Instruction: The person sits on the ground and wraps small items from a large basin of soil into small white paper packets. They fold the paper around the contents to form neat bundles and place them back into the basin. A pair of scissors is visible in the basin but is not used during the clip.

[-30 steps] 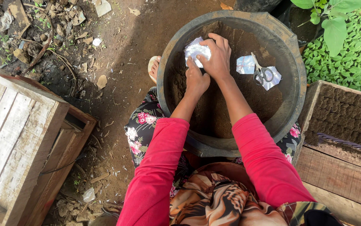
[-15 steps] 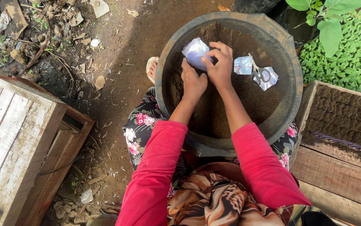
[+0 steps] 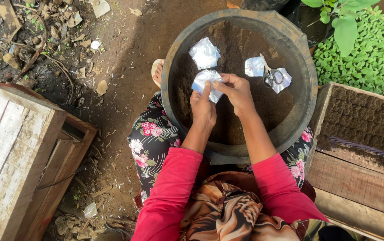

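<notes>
- The landmark is the round dark basin (image 3: 310,85), half-filled with brown soil, resting over the person's lap.
- Both hands are over the middle of the basin, just inside its near-left part.
- The left hand (image 3: 203,109) has its grip closed on a small clear plastic bag (image 3: 206,82), thumb on top, fingers beneath.
- The right hand (image 3: 238,91) pinches the same bag at its right edge, thumb and fingertips pressed together on the plastic.
- The bag is lifted slightly above the soil, between the two hands, crumpled and whitish.
- A second plastic bag (image 3: 205,52) lies flat on the soil farther in, toward the basin's far-left wall, apart from the hands.
- A pair of scissors (image 3: 270,75) with dark handles lies on the soil at the basin's right side, on top of a torn piece of plastic (image 3: 255,66).
- Red sleeves (image 3: 174,187) cover both forearms up to the basin's near rim.
- Right of the basin stands a wooden box (image 3: 357,174) filled with soil; behind it grow small green seedlings (image 3: 370,58).
- Left of the basin, across bare dirt ground (image 3: 125,49), stands a pale wooden crate (image 3: 18,151).
</notes>
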